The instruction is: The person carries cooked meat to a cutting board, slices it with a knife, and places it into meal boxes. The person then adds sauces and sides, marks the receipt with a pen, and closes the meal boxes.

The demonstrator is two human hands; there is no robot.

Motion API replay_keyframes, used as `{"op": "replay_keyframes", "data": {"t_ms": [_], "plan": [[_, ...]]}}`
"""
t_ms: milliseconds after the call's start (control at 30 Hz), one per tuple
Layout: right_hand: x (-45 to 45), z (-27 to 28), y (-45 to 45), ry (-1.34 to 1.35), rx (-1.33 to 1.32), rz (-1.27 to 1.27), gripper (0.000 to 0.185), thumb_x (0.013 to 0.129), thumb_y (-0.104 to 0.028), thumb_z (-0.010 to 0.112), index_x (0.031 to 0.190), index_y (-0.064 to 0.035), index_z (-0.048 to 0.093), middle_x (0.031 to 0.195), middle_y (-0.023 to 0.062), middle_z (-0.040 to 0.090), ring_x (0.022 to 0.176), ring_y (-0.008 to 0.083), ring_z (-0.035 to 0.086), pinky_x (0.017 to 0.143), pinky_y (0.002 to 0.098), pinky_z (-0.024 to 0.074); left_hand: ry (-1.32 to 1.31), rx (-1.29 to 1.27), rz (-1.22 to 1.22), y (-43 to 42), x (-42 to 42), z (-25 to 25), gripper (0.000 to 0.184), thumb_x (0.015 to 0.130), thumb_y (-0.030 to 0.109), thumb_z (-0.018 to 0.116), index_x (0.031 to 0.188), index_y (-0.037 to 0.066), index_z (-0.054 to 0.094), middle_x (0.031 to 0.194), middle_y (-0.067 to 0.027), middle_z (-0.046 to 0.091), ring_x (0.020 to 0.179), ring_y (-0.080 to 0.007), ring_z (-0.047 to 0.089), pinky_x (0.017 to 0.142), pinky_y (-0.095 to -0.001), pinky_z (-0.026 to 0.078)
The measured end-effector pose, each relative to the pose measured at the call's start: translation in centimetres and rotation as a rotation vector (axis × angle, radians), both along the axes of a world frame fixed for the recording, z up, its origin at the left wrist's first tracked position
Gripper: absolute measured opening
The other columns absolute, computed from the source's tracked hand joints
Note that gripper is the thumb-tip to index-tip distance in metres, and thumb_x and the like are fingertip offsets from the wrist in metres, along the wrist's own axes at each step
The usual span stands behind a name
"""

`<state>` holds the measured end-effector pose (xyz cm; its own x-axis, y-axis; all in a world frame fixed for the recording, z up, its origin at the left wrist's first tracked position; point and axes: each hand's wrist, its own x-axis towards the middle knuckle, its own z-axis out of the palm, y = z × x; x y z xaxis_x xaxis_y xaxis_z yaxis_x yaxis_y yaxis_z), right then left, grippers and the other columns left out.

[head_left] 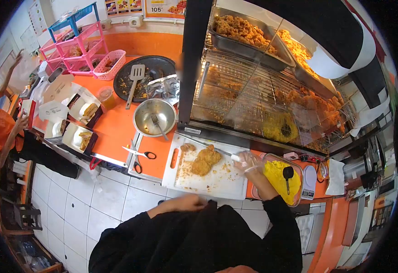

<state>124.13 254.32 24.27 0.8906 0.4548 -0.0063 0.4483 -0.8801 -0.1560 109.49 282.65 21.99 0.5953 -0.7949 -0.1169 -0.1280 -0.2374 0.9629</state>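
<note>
My right hand [248,163], in a clear plastic glove, is closed around the white handle of a knife [210,145]. The blade points left across the back of a white cutting board [228,184]. Just in front of the blade lies a breaded fried chicken piece [205,161], and a smaller fried piece [188,147] sits to its left. Crumbs are scattered over the board. My left hand [185,203] is bare and held close to my black shirt, below the board's front edge. Its fingers look curled in; whether they grip anything is hidden.
Scissors [138,154] and a steel bowl [149,117] with a fork lie left of the board. A glass display case [253,91] of fried chicken rises behind. On the right are a tray of yellow food [276,175] and a scale [308,181]. A co-worker [1,123] stands far left.
</note>
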Motion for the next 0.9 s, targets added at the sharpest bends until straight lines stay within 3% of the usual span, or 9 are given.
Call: {"op": "replay_keyframes", "data": {"t_ms": [67,200,267,333,500,633,667,767,900], "plan": [[-1.4,1.1,-1.0,0.052,-0.128,-0.052,0.054,0.083,-0.043,0.06,0.127,-0.0117,0.052,0.119,0.013,0.056,0.112,0.0315,0.053,0.094,0.0443,0.0436,-0.246,0.108,0.383,0.4,2.7,4.4,0.042,0.086,0.031,0.064,0.115,0.001,0.056,0.106,-0.0163,0.061,0.102,-0.0301,0.059,0.088,-0.0392,0.044],[-3.3,-0.6,-4.1,-0.123,-0.108,-0.143,0.038,0.086,-0.041,0.058,0.112,-0.0135,0.061,0.109,0.0123,0.061,0.103,0.0322,0.057,0.087,0.0459,0.046,-0.799,0.535,0.905,-0.8,5.3,5.1,0.066,0.072,0.041,0.073,0.12,0.002,0.05,0.107,-0.0125,0.056,0.105,-0.0289,0.052,0.088,-0.0419,0.04],[-4.3,4.9,-3.1,-0.045,-0.078,-0.139,0.031,0.085,-0.04,0.059,0.104,-0.015,0.064,0.103,0.0117,0.063,0.098,0.0316,0.059,0.083,0.0465,0.0471,-0.763,0.644,0.857,-1.3,5.7,2.7,0.074,0.069,0.046,0.074,0.121,0.002,0.047,0.109,-0.0119,0.053,0.106,-0.0282,0.049,0.087,-0.0414,0.038],[-5.1,8.9,-2.4,-0.216,-0.08,-0.122,0.024,0.079,-0.035,0.065,0.088,-0.0116,0.065,0.087,0.0101,0.064,0.084,0.0299,0.062,0.069,0.044,0.05,-0.731,0.719,0.844,-1.5,5.3,2.0,0.078,0.068,0.05,0.073,0.121,0.001,0.046,0.108,-0.0118,0.052,0.104,-0.0281,0.048,0.086,-0.0412,0.037],[-3.5,9.1,-6.6,-0.216,-0.206,0.031,0.018,0.081,-0.035,0.064,0.088,-0.0187,0.066,0.085,0.0056,0.064,0.084,0.0267,0.061,0.066,0.0434,0.0492,-0.574,0.826,0.888,-0.5,1.0,2.7,0.079,0.07,0.059,0.068,0.116,-0.002,0.048,0.106,-0.013,0.051,0.1,-0.0291,0.047,0.083,-0.0443,0.035],[-3.6,8.8,-3.9,-0.086,0.018,0.106,0.016,0.082,-0.034,0.063,0.089,-0.0205,0.067,0.087,0.006,0.064,0.085,0.0273,0.062,0.067,0.0431,0.0493,-0.672,0.798,1.081,1.0,0.5,3.5,0.073,0.073,0.06,0.065,0.112,0.001,0.051,0.106,-0.012,0.051,0.102,-0.0292,0.046,0.081,-0.0468,0.034],[-3.7,8.4,-2.4,-0.033,0.046,0.133,0.016,0.083,-0.034,0.063,0.09,-0.0207,0.067,0.089,0.0067,0.065,0.086,0.0277,0.062,0.068,0.0432,0.0495,-0.687,0.589,1.177,2.1,1.2,4.4,0.057,0.077,0.047,0.068,0.11,0.003,0.053,0.103,-0.0112,0.053,0.098,-0.0291,0.048,0.078,-0.044,0.035],[-3.6,5.1,0.6,-0.143,0.065,0.329,0.043,0.083,-0.051,0.061,0.094,-0.0103,0.067,0.086,0.0112,0.066,0.084,0.0319,0.063,0.074,0.0457,0.0492,-0.884,0.427,1.352,5.2,3.7,5.9,0.032,0.082,0.028,0.068,0.1,0.004,0.057,0.094,-0.0095,0.056,0.089,-0.0283,0.052,0.075,-0.0401,0.037],[-2.8,4.3,4.7,0.308,-0.134,0.055,0.053,0.083,-0.061,0.05,0.111,-0.0181,0.063,0.106,0.0117,0.066,0.098,0.0332,0.062,0.082,0.0469,0.0474,-0.992,0.432,1.075,6.7,7.5,6.2,0.013,0.085,0.016,0.064,0.086,0.004,0.059,0.081,-0.0089,0.058,0.074,-0.0286,0.054,0.068,-0.0387,0.04]]}}
